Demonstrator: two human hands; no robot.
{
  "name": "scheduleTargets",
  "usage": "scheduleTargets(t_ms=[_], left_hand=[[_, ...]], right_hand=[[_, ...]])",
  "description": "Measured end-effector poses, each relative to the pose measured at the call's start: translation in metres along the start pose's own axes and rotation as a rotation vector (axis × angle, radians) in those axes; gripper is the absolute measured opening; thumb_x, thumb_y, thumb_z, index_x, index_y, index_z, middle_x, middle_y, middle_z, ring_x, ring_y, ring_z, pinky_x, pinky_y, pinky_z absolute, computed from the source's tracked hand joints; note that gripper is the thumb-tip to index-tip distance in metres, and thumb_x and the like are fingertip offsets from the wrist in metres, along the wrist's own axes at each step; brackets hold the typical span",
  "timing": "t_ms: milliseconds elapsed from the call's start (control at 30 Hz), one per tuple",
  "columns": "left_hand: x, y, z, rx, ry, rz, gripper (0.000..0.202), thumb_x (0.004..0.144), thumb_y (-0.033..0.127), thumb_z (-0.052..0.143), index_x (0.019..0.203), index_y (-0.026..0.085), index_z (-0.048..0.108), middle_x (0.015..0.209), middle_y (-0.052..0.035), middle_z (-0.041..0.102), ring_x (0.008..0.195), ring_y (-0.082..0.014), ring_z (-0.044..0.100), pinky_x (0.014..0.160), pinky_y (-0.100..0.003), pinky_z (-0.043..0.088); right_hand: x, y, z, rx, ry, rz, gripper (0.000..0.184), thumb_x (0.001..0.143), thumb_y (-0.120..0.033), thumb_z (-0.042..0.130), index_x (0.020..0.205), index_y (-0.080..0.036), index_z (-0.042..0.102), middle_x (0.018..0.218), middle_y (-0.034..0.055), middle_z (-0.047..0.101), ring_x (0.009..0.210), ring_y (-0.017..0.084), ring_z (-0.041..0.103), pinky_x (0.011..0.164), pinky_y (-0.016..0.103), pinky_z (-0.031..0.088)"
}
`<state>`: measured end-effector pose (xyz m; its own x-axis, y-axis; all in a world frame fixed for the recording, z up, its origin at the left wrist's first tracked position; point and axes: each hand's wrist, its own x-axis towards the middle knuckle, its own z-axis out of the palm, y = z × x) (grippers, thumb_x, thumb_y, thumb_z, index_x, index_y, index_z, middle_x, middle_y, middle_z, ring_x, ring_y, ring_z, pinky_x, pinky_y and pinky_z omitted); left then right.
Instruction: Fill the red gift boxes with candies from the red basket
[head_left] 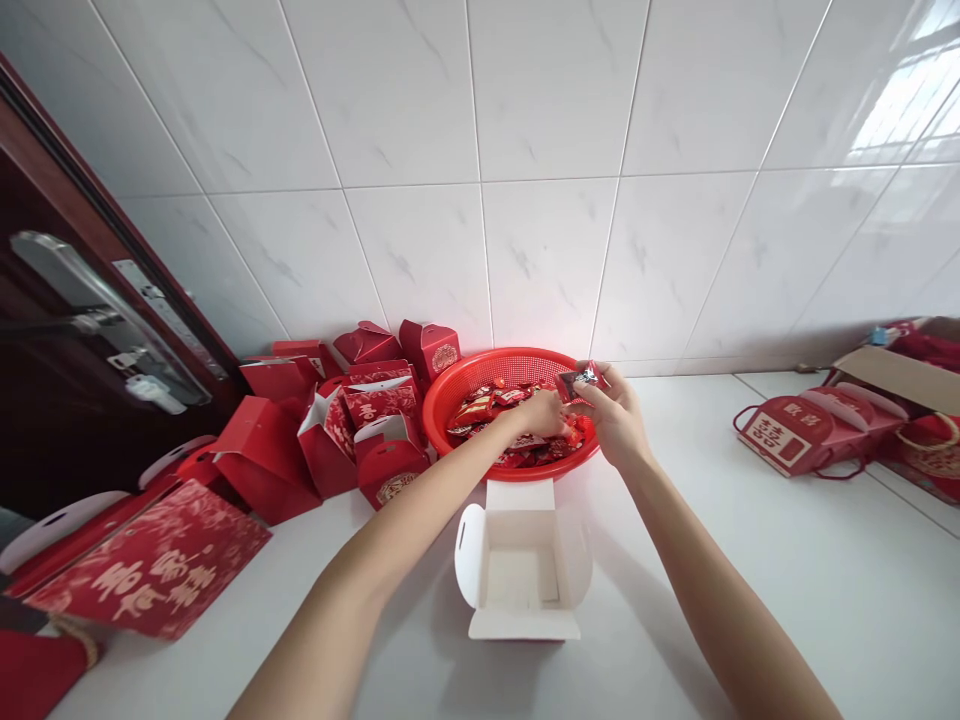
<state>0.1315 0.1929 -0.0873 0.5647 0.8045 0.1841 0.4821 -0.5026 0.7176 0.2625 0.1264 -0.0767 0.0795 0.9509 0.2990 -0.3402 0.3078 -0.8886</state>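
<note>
A red plastic basket [457, 380] holds many wrapped candies [499, 405] in mostly red wrappers. Reaching into it, my left hand [541, 413] has its fingers curled down among the candies; what they grip, if anything, is hidden. At the basket's right rim, my right hand [616, 412] pinches a shiny red and dark wrapped candy [583, 377] between thumb and fingers. Just in front of the basket stands an open gift box [523, 625], its white flaps folded outward and its white inside bare. Both forearms reach past this box, one on either side.
Several red gift boxes [262, 460] crowd the left of the white counter [660, 610]. To the right lie pink-red boxes [814, 425] beside an open cardboard carton [896, 373] with red items. A tiled wall [555, 250] rises behind; a dark door [67, 370] stands at left.
</note>
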Motion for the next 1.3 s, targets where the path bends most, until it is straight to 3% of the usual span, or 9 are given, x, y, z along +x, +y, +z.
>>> scheduleTargets(t_ms=[100, 200, 300, 400, 567, 667, 767, 1033, 1300], left_hand=[[-0.023, -0.002, -0.023, -0.042, 0.037, -0.021, 0.008, 0.078, 0.019, 0.073, 0.071, 0.016, 0.073, 0.065, -0.0016, 0.070, 0.068, -0.0209, 0.067, 0.071, -0.033, 0.054], [-0.053, -0.008, -0.038, -0.317, 0.292, -0.005, 0.025, 0.079, 0.033, 0.077, 0.097, 0.015, 0.079, 0.097, -0.0097, 0.079, 0.093, -0.0260, 0.072, 0.088, -0.038, 0.056], [-0.078, -0.014, -0.040, -0.499, 0.436, -0.054, 0.044, 0.072, 0.045, 0.084, 0.104, 0.015, 0.080, 0.100, -0.0099, 0.079, 0.095, -0.0254, 0.071, 0.089, -0.038, 0.057], [-0.090, -0.015, -0.035, -0.596, 0.500, -0.075, 0.046, 0.069, 0.048, 0.086, 0.101, 0.015, 0.080, 0.097, -0.0077, 0.078, 0.091, -0.0233, 0.071, 0.089, -0.037, 0.058], [-0.090, -0.011, -0.029, -0.672, 0.476, -0.087, 0.043, 0.068, 0.046, 0.087, 0.097, 0.016, 0.079, 0.098, -0.0074, 0.078, 0.093, -0.0236, 0.070, 0.087, -0.036, 0.058], [-0.090, -0.011, -0.030, -0.663, 0.448, -0.086, 0.041, 0.070, 0.047, 0.084, 0.096, 0.016, 0.079, 0.097, -0.0076, 0.077, 0.094, -0.0245, 0.070, 0.087, -0.037, 0.058], [-0.091, -0.012, -0.030, -0.657, 0.441, -0.069, 0.040, 0.071, 0.047, 0.084, 0.096, 0.016, 0.079, 0.101, -0.0084, 0.077, 0.098, -0.0257, 0.070, 0.090, -0.038, 0.057], [-0.090, -0.015, -0.029, -0.667, 0.420, -0.062, 0.040, 0.072, 0.047, 0.083, 0.097, 0.016, 0.079, 0.107, -0.0095, 0.077, 0.102, -0.0271, 0.071, 0.093, -0.039, 0.057], [-0.092, -0.014, -0.028, -0.639, 0.419, -0.079, 0.037, 0.071, 0.047, 0.083, 0.090, 0.016, 0.078, 0.095, -0.0066, 0.077, 0.094, -0.0244, 0.070, 0.089, -0.037, 0.057]], right_hand=[[0.001, 0.002, -0.001, -0.005, 0.006, -0.045, 0.036, 0.069, -0.042, 0.085, 0.096, -0.025, 0.067, 0.082, -0.0026, 0.066, 0.071, 0.015, 0.063, 0.071, 0.033, 0.060], [0.001, 0.006, -0.001, 0.002, 0.046, -0.059, 0.035, 0.068, -0.042, 0.086, 0.093, -0.025, 0.068, 0.086, -0.0016, 0.068, 0.077, 0.015, 0.065, 0.077, 0.033, 0.061], [0.000, 0.010, 0.002, 0.017, 0.060, -0.036, 0.038, 0.065, -0.042, 0.088, 0.092, -0.025, 0.066, 0.088, -0.0014, 0.068, 0.078, 0.016, 0.065, 0.075, 0.033, 0.061], [-0.002, 0.014, 0.007, 0.018, 0.045, -0.014, 0.042, 0.063, -0.043, 0.089, 0.092, -0.025, 0.065, 0.086, -0.0022, 0.066, 0.079, 0.016, 0.065, 0.072, 0.034, 0.062], [-0.006, 0.021, 0.013, -0.034, 0.008, 0.031, 0.046, 0.063, -0.045, 0.089, 0.094, -0.025, 0.061, 0.082, -0.0022, 0.069, 0.068, 0.016, 0.064, 0.064, 0.032, 0.058], [-0.009, 0.022, 0.013, -0.130, -0.003, 0.070, 0.042, 0.068, -0.046, 0.086, 0.095, -0.026, 0.061, 0.069, -0.0042, 0.065, 0.052, 0.014, 0.056, 0.050, 0.029, 0.046], [-0.011, 0.020, 0.013, -0.193, -0.067, 0.099, 0.042, 0.073, -0.046, 0.081, 0.105, -0.027, 0.061, 0.053, -0.0076, 0.057, 0.045, 0.015, 0.052, 0.045, 0.028, 0.037], [-0.013, 0.013, 0.014, -0.195, -0.232, 0.168, 0.041, 0.071, -0.039, 0.083, 0.103, -0.025, 0.063, 0.069, -0.0035, 0.070, 0.047, 0.015, 0.059, 0.048, 0.030, 0.045], [-0.010, 0.017, 0.012, -0.257, -0.275, 0.142, 0.038, 0.075, -0.053, 0.082, 0.093, -0.023, 0.066, 0.057, -0.0049, 0.063, 0.044, 0.015, 0.060, 0.043, 0.026, 0.039]])
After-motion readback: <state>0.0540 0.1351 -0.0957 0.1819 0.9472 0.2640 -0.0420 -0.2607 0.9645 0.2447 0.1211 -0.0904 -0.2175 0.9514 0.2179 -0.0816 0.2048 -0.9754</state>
